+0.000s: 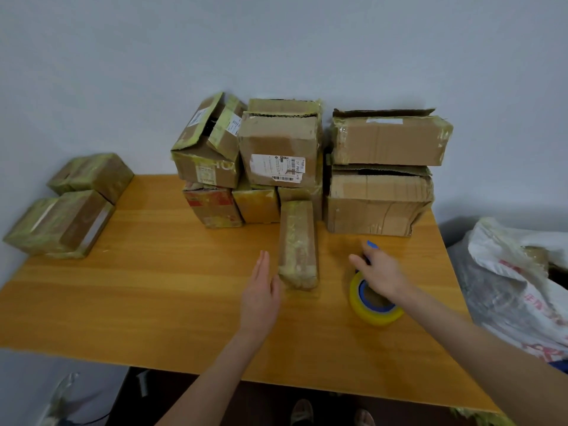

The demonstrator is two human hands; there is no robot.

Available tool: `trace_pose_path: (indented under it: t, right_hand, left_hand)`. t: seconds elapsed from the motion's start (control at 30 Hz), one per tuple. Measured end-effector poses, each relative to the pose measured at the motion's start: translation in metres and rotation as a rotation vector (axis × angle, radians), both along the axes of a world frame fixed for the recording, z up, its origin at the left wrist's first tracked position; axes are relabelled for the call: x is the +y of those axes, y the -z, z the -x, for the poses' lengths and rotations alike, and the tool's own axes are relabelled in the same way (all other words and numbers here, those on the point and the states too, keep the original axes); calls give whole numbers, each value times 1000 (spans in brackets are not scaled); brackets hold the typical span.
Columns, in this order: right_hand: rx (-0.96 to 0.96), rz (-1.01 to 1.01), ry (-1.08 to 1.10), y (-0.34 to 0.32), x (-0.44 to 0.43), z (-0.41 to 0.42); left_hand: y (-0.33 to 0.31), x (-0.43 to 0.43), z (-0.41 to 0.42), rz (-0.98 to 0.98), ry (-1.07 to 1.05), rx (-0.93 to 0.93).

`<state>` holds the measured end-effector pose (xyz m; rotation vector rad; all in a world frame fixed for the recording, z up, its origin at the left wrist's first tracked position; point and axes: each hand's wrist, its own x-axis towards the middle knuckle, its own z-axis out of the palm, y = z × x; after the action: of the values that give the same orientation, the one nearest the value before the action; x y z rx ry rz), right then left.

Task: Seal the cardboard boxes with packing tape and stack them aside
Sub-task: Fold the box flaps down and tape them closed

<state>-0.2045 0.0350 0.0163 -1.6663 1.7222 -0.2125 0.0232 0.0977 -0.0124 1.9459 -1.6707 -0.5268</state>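
At table centre, work piece: narrow oblong cardboard box wrapped in yellowish tape (298,241), lying flat on the orange wooden table (138,296) with its long axis pointing away from the person. It sits forward of the stock, probably so that both hands can reach it.
Left hand (259,290): fingers straight and together, palm turned toward the narrow box's left side, just beside its near corner. It holds nothing, and thumb contact cannot be confirmed. Judged purpose: to brace or steer the box.
Right hand (381,275): hovers over the tape roll with fingers curled round a small dark object with a blue tip (371,245). Blur prevents identification; it is possibly a cutter.
Tape roll: yellow packing tape roll with a blue core (376,316), lying flat on the table to the right of the narrow box and apart from it, on the working hand's side.
Left table edge, finished group: two fully tape-wrapped brown boxes (61,222), touching each other and well apart from the work zone. Judged to be the set-aside area.
Back pile: mixed cardboard boxes against the grey wall (123,72). One open-flapped box (209,139) is plainly unsealed. Two large crumpled boxes (381,204) are stacked at the right with their top seams gaping.
Right of table: white plastic sack (516,272).
Task status: judged early, with most of the back pile awaiting tape. The narrow box looks wrapped all over, so transfer to the left group is the likely next step.
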Motion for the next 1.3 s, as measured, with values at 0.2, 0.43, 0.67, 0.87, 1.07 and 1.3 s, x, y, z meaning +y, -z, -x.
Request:
trace_pose_path:
  t: [0.2, 0.43, 0.67, 0.87, 1.07, 1.3]
  right_hand:
    - [-67, -97, -28, 15, 17, -93]
    - [-57, -94, 3, 30, 14, -91]
    - [-199, 31, -23, 28, 15, -60]
    - [-279, 91, 9, 37, 10, -60]
    - [-83, 100, -59, 34, 6, -60]
    - [240, 163, -236, 33, -3, -71]
  left_hand:
    - [5, -18, 29, -186, -101, 168]
    - [14, -23, 17, -303, -93, 386]
    - [19, -15, -8, -130, -180, 313]
    - [19, -19, 0, -174, -199, 368]
    - [16, -23, 4, -143, -138, 218]
    - [13, -38, 7, -133, 31, -95]
